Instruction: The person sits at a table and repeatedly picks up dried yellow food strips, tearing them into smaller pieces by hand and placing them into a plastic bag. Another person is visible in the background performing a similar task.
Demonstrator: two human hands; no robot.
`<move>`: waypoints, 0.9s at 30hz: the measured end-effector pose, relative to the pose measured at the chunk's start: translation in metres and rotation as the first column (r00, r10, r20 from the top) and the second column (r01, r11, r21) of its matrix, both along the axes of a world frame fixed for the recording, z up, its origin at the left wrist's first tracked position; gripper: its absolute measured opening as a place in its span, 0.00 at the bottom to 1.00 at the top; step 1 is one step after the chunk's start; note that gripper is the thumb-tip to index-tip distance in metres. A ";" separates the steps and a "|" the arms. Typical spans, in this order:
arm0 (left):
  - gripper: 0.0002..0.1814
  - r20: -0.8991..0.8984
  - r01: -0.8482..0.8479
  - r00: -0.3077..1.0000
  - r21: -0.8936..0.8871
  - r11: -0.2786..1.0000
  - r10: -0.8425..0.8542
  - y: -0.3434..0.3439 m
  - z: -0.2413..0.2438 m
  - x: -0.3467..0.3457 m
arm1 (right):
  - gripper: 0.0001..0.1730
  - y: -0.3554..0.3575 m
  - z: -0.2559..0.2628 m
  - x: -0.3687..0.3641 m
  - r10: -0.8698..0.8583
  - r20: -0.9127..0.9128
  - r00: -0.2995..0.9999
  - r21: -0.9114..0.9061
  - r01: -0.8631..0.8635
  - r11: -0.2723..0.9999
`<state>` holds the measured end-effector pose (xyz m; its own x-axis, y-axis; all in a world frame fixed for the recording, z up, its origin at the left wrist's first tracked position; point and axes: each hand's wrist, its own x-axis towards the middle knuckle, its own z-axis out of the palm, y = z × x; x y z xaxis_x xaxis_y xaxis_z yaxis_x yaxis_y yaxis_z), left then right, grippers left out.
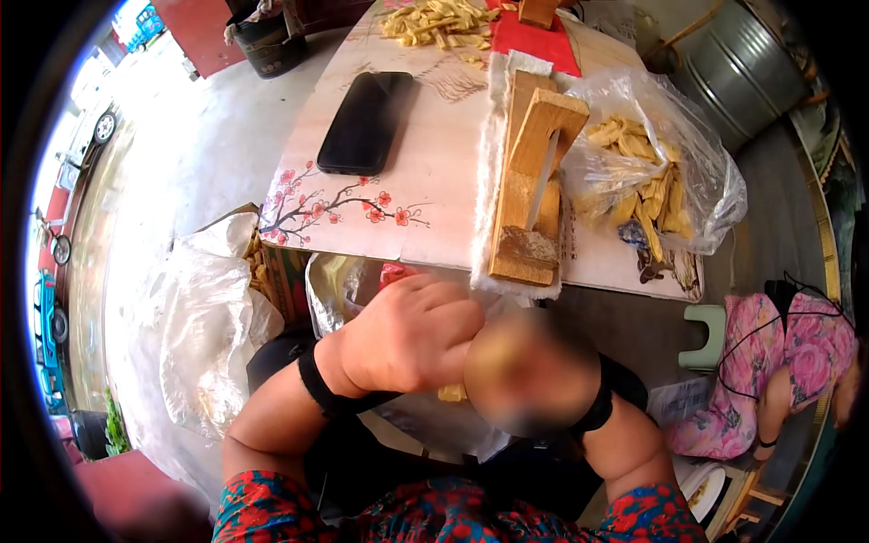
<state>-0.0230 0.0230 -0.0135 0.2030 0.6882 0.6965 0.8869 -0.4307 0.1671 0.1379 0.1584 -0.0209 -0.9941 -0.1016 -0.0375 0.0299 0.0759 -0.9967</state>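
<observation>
My left hand [414,336] is closed into a loose fist just off the table's near edge, its fingers turned away; whether it grips something cannot be told. Against it, to the right, is my right hand [536,373], mostly hidden by a blurred patch with a yellowish spot. A small yellow dried piece [452,392] shows below the two hands. Beyond them, on a white cloth [483,224], lies a wooden slicing tool with a metal blade [533,183]. To its right, an open clear plastic bag [713,183] holds yellow dried strips [652,197].
A black smartphone [366,122] lies on the flower-printed table [434,197]. A pile of yellow pieces [438,24] and a red cloth [536,44] are at the far side. A plastic sack [204,319] stands at left. A green stool [704,336] and another person [774,366] are at right.
</observation>
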 end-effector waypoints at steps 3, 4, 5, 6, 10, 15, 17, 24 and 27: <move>0.15 0.042 0.023 0.999 0.054 0.998 -0.025 0.001 0.001 0.000 | 0.09 -0.008 -0.003 -0.001 -0.097 -0.204 0.974 -0.006 0.097 0.995; 0.15 0.061 0.012 0.998 0.045 0.999 -0.014 0.001 0.000 -0.001 | 0.09 -0.009 -0.004 -0.002 -0.123 -0.282 0.952 -0.007 0.126 0.992; 0.15 0.079 0.001 0.997 0.037 0.999 -0.004 0.001 0.000 -0.001 | 0.09 -0.009 -0.002 -0.004 -0.117 -0.280 0.953 -0.009 0.119 0.993; 0.15 0.099 -0.009 0.995 0.028 1.000 0.006 0.001 -0.001 -0.002 | 0.09 -0.010 -0.001 -0.007 -0.179 -0.232 0.956 -0.074 0.166 0.983; 0.17 0.196 -0.219 0.957 0.008 0.976 0.213 0.001 0.003 -0.001 | 0.10 -0.012 0.013 -0.017 -0.433 -0.106 0.895 -0.176 0.412 0.894; 0.16 0.342 -0.160 0.903 -0.293 0.943 0.260 -0.001 0.008 0.009 | 0.16 0.006 0.017 -0.012 -0.220 -0.366 0.904 0.315 0.343 0.885; 0.15 0.171 -0.229 0.939 -0.332 0.915 0.297 -0.001 0.010 0.012 | 0.24 0.010 0.002 -0.009 -0.078 -0.374 0.924 0.531 0.283 0.799; 0.07 0.768 0.190 0.638 -0.238 0.953 0.065 -0.003 0.020 0.004 | 0.15 0.012 0.002 -0.004 0.028 -0.377 0.926 0.676 0.254 0.692; 0.04 0.960 0.178 0.273 -0.119 0.977 0.067 -0.012 0.030 0.001 | 0.13 0.027 0.009 -0.006 0.076 -0.417 0.906 0.620 0.223 0.752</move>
<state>-0.0221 0.0111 0.0161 -0.4807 0.8274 0.2903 0.0071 -0.3274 0.9449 0.1315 0.1854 -0.0120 -0.9365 -0.1269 0.3269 -0.3155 0.7120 -0.6273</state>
